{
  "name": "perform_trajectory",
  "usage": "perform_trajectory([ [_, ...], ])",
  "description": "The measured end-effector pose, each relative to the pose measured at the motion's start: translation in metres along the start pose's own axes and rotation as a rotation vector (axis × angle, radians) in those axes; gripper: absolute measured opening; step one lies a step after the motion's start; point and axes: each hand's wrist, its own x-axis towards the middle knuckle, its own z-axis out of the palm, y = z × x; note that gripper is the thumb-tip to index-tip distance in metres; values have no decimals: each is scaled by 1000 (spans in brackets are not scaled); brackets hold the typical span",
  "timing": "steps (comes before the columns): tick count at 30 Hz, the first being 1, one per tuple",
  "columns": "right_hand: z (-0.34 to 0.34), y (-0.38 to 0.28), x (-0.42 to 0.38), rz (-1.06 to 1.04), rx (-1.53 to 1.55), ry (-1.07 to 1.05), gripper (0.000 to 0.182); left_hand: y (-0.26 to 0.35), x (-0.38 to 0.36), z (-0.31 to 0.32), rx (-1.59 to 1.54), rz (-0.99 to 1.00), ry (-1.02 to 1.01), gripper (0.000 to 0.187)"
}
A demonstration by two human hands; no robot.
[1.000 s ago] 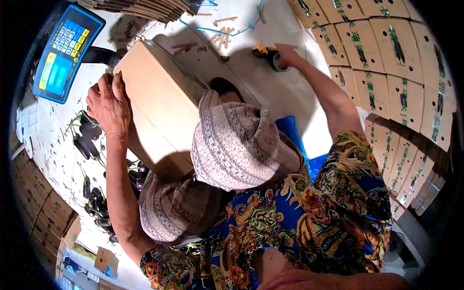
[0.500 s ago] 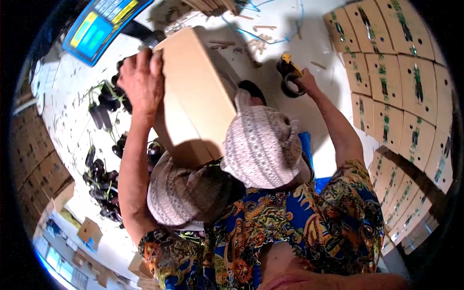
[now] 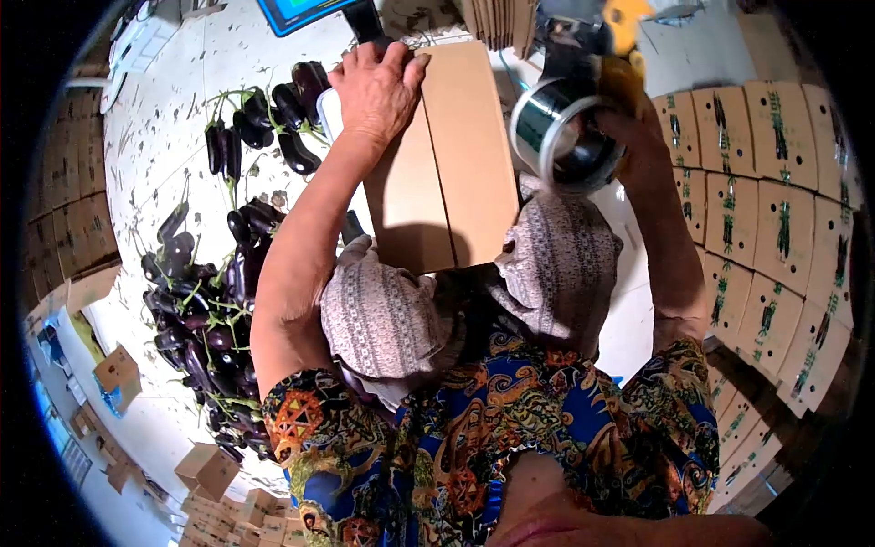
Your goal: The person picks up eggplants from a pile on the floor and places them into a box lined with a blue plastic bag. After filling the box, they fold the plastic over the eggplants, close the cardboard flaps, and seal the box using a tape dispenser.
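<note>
A closed cardboard box [image 3: 469, 137] lies between my knees, its long flap seam facing up. My left hand [image 3: 374, 96] rests on the far left part of the box, fingers bent over its top. Raised over the right side, my right hand [image 3: 633, 137] is wrapped round a tape dispenser [image 3: 624, 46] with a yellow part and a large roll of tape [image 3: 561, 137]. The roll is close to the camera and hides some of the box's right edge and the floor behind.
Eggplants [image 3: 214, 337] lie heaped on the floor at the left, with more [image 3: 292, 109] beside the box. Stacked cartons [image 3: 784, 219] stand at the right. A blue-framed screen [image 3: 296, 11] is at the top, near folded cardboard [image 3: 497, 20].
The box has turned from tilted to nearly flat and straight between my knees. My left hand moved right with it. My right hand has raised the tape dispenser toward the camera.
</note>
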Motion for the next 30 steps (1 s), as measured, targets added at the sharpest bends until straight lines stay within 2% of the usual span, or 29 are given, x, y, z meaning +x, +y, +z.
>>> perform_trajectory([
  [1,10,-4,4,-15,-100,-22,52,2,2,-2,42,-6,-55,38],
  [4,25,-3,21,-79,-458,-173,66,0,2,6,-31,-14,-17,34],
  [6,32,9,36,-185,-597,-352,65,-2,0,7,-63,31,21,29],
  [8,45,8,35,-195,-622,-375,68,-7,2,14,-8,77,-9,32],
  [10,54,9,38,-266,-717,-410,74,-7,-2,4,-31,66,-52,42],
  [11,55,8,40,-281,-792,-449,76,-13,2,10,-197,114,-55,41],
  [12,56,7,44,-298,-868,-493,77,-16,2,17,-122,117,-92,39],
  [13,63,15,48,-472,-905,-445,71,-19,3,23,-46,122,-129,36],
  [14,64,31,46,-328,-923,-486,70,-9,2,14,-74,45,-60,30],
  [16,70,53,49,-440,-976,-525,68,-2,5,7,-105,-31,-38,29],
  [17,74,47,52,-339,-914,-570,68,-4,6,10,-87,-26,54,38],
  [18,75,47,47,-351,-934,-550,67,-8,4,11,-97,1,65,38],
  [20,70,47,45,-394,-987,-508,66,-18,1,12,-444,-24,217,32],
  [21,69,47,42,-413,-970,-498,68,-17,-5,-9,-549,-89,323,30],
  [22,68,47,41,-386,-982,-497,68,-15,-14,-32,-768,-340,223,32],
  [24,67,48,40,-330,-997,-503,67,-23,-40,-57,-1214,-609,112,42],
  [26,68,48,42,-302,-983,-520,68,-32,-72,-74,-1337,-769,-75,52],
  [28,68,48,43,-307,-992,-539,68,-12,-80,-105,-1485,-954,-231,56],
  [30,72,47,46,-343,-1014,-565,67,0,-80,-114,-1413,-931,-253,54],
])
